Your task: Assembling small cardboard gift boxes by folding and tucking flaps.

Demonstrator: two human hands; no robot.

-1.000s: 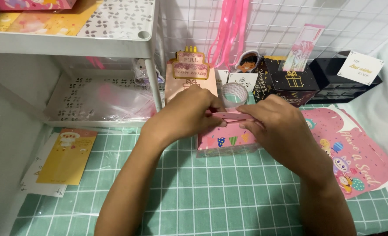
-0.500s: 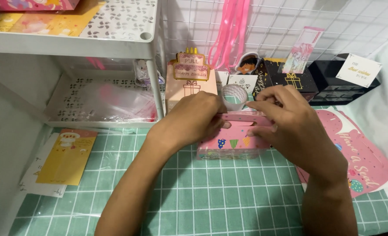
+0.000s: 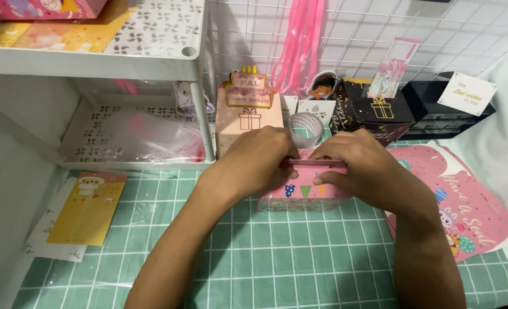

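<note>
two hands (image 3: 260,160), three gift boxes (image 3: 305,191), one tape roll (image 3: 305,127), one yellow card (image 3: 88,207), one white shelf (image 3: 93,57)

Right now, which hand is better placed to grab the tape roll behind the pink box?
Probably right. The tape roll sits just beyond the right hand fingertips on the pink box. The left hand is nearly as close, but clamps the box's left end.

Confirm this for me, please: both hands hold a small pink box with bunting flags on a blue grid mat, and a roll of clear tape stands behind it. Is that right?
Not quite: the mat is green, not blue, as the head view shows. The rest stands: the left hand and right hand hold the small pink box with bunting flags, and the roll of clear tape stands behind it.
</note>
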